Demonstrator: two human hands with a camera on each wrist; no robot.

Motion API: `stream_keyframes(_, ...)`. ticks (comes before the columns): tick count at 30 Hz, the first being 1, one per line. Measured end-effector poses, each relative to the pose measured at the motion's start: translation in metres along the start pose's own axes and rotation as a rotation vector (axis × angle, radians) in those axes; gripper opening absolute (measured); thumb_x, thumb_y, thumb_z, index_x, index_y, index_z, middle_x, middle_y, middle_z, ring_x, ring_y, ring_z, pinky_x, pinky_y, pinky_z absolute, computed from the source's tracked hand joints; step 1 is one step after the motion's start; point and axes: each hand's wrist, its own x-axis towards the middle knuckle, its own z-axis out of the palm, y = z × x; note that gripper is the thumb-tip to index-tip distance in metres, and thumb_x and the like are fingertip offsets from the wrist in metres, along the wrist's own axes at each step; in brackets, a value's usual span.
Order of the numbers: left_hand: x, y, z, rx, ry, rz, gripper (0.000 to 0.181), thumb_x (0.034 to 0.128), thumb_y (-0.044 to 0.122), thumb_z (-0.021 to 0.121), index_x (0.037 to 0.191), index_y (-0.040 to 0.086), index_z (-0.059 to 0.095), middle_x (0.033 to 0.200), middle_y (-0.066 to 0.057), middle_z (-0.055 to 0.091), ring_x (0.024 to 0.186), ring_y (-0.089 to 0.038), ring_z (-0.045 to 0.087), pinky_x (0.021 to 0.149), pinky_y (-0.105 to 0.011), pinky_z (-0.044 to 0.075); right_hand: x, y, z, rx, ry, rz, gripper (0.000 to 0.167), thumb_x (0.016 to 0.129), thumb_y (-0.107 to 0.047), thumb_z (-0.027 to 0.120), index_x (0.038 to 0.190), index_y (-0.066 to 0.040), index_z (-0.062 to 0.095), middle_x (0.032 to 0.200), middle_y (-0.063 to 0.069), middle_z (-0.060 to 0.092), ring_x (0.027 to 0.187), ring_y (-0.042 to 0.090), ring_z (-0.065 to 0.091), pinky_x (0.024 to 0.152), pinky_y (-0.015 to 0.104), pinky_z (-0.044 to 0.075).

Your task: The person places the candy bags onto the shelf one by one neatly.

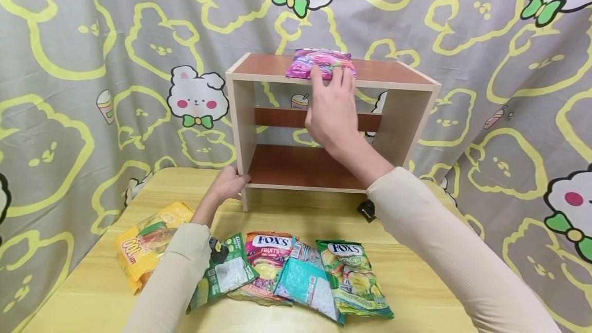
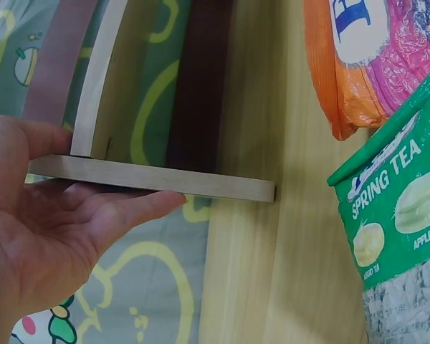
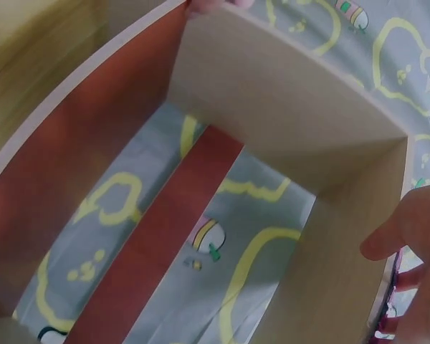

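Note:
A small wooden shelf (image 1: 307, 166) with brown boards and pale edges stands on the table. On its top board lies a purple and pink candy bag (image 1: 319, 61); the fingers of my right hand (image 1: 334, 109) rest on its front part. My left hand (image 1: 227, 184) grips the shelf's left side panel low down. In the left wrist view that hand (image 2: 64, 215) has its thumb on one side of the pale panel (image 2: 158, 174) and its fingers on the other. The right wrist view shows my right hand (image 3: 416, 251) at the top board's edge, with the bag mostly hidden.
Along the table's (image 1: 259, 317) front lie a yellow bag (image 1: 148, 238), a green bag (image 1: 226, 271), a Fox's fruits bag (image 1: 268, 261), a teal bag (image 1: 307, 281) and a green Fox's bag (image 1: 353, 276). Behind the shelf hangs a grey patterned curtain (image 1: 139, 66).

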Motion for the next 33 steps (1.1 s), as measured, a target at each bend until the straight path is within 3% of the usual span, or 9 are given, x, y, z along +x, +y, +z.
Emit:
stream_keyframes(6, -0.004, 0.004, 0.001, 0.001, 0.015, 0.006, 0.034, 0.0963, 0.017, 0.051, 0.116, -0.010, 0.058, 0.097, -0.016, 0.056, 0.092, -0.031, 0.065, 0.067, -0.037, 0.064, 0.007, -0.028, 0.005, -0.012, -0.055, 0.007, 0.073, 0.089, -0.013, 0.060, 0.156, -0.013, 0.030, 0.146, 0.026, 0.037, 0.143, 0.043, 0.024, 0.127, 0.049, 0.015)
stream_keyframes(18, -0.005, 0.004, 0.001, -0.008, 0.005, 0.008, 0.033, 0.0968, 0.018, 0.052, 0.114, -0.009, 0.058, 0.095, -0.016, 0.056, 0.100, -0.038, 0.067, 0.069, -0.040, 0.064, 0.021, -0.074, 0.013, -0.028, -0.153, 0.032, 0.095, 0.083, -0.025, 0.074, 0.161, -0.022, 0.021, 0.159, 0.016, 0.030, 0.152, 0.034, 0.018, 0.130, 0.042, 0.006)
stream_keyframes(27, -0.005, 0.003, -0.001, -0.008, 0.011, 0.019, 0.040, 0.0966, 0.018, 0.052, 0.123, -0.011, 0.057, 0.107, -0.023, 0.062, 0.104, -0.040, 0.067, 0.068, -0.040, 0.064, 0.025, -0.086, 0.017, -0.036, -0.165, 0.015, 0.093, 0.085, -0.026, 0.070, 0.162, -0.024, 0.018, 0.162, 0.016, 0.027, 0.153, 0.033, 0.018, 0.130, 0.041, 0.004)
stream_keyframes(33, -0.005, 0.002, 0.000, -0.011, 0.009, 0.021, 0.042, 0.0969, 0.019, 0.051, 0.126, -0.011, 0.057, 0.112, -0.026, 0.062, 0.108, -0.042, 0.066, 0.068, -0.039, 0.064, 0.021, -0.084, 0.018, -0.048, -0.172, -0.004, 0.101, 0.084, -0.029, 0.074, 0.163, -0.023, 0.011, 0.165, 0.017, 0.022, 0.154, 0.033, 0.015, 0.130, 0.040, 0.002)
